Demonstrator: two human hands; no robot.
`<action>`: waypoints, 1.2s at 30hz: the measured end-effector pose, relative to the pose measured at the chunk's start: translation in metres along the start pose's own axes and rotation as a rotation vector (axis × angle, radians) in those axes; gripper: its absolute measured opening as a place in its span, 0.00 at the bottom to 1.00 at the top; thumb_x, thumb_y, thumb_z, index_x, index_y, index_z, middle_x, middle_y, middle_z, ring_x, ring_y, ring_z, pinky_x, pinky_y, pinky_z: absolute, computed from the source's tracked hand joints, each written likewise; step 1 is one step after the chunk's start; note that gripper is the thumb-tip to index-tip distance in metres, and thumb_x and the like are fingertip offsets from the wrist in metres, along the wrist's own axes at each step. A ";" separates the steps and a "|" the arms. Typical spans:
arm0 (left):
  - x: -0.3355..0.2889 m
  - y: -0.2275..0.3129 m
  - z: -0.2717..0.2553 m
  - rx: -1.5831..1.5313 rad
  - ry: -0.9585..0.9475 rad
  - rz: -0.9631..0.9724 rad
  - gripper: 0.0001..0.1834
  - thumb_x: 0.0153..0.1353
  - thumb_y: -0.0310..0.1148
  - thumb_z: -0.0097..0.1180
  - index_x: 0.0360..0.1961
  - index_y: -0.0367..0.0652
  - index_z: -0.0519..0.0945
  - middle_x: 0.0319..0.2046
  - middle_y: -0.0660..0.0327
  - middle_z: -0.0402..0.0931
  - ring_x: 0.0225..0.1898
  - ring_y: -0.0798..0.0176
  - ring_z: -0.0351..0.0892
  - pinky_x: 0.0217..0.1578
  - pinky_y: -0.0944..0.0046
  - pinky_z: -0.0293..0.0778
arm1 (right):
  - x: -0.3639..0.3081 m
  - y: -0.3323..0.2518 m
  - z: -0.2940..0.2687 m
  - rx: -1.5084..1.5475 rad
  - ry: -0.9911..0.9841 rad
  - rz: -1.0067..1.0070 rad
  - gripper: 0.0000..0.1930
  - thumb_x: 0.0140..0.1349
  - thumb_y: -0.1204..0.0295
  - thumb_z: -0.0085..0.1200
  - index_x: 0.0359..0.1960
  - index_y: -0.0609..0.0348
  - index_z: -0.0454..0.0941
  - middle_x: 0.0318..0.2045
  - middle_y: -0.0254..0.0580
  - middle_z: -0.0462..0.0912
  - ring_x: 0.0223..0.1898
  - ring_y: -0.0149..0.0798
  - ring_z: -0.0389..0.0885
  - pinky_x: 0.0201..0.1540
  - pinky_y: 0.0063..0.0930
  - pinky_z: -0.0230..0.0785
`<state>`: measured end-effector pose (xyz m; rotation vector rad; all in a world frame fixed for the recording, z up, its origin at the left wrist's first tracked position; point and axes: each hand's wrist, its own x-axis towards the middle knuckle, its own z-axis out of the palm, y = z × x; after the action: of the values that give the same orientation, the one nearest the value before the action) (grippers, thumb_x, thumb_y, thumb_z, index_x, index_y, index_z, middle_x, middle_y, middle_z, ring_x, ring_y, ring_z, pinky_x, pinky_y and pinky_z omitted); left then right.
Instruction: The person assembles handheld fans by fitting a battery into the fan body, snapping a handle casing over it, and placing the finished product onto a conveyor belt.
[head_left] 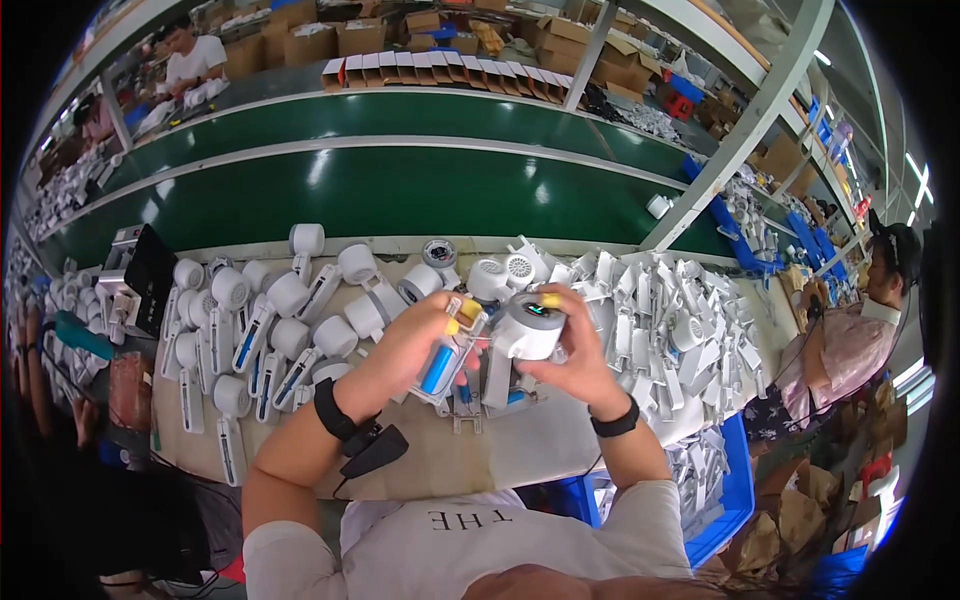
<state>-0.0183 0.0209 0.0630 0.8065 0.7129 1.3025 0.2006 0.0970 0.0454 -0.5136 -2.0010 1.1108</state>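
Observation:
My left hand, with a yellow fingertip cover, is closed around a white handle shell with a blue battery in it. My right hand grips the round white head of a handheld fan, its grey end facing up with a small green light glowing. The fan's handle points down toward the table, close beside the shell. Another blue piece shows below the fan, partly hidden. Black bands circle both wrists, and a black strap with a dangling black piece hangs at my left one.
Several white handheld fans lie at left, some with handles open. White handle shells are heaped at right, above a blue bin. A black box-shaped device stands far left. Beyond runs a green conveyor. A person sits at right.

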 end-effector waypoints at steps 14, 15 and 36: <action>0.000 -0.008 0.004 0.570 -0.146 -0.077 0.10 0.57 0.28 0.45 0.40 0.36 0.66 0.29 0.60 0.73 0.24 0.71 0.73 0.21 0.71 0.72 | 0.005 0.005 -0.019 -0.380 -0.095 -0.259 0.39 0.37 0.73 0.70 0.53 0.53 0.60 0.56 0.49 0.60 0.57 0.46 0.62 0.57 0.36 0.60; 0.000 -0.009 0.003 0.640 -0.141 -0.066 0.10 0.57 0.28 0.45 0.40 0.36 0.67 0.29 0.60 0.73 0.24 0.71 0.73 0.21 0.71 0.72 | 0.005 0.003 -0.019 -0.386 -0.093 -0.251 0.40 0.36 0.73 0.70 0.54 0.53 0.60 0.56 0.49 0.61 0.57 0.46 0.62 0.57 0.36 0.60; 0.001 -0.014 0.003 0.744 -0.108 0.068 0.10 0.54 0.27 0.48 0.38 0.36 0.68 0.28 0.61 0.74 0.23 0.72 0.74 0.21 0.72 0.71 | -0.003 0.014 -0.014 -0.252 -0.083 -0.162 0.42 0.36 0.75 0.69 0.56 0.53 0.59 0.57 0.48 0.57 0.59 0.44 0.60 0.59 0.35 0.58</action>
<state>-0.0083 0.0204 0.0531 1.4939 1.1096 1.0336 0.2133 0.1103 0.0373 -0.4294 -2.2272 0.7985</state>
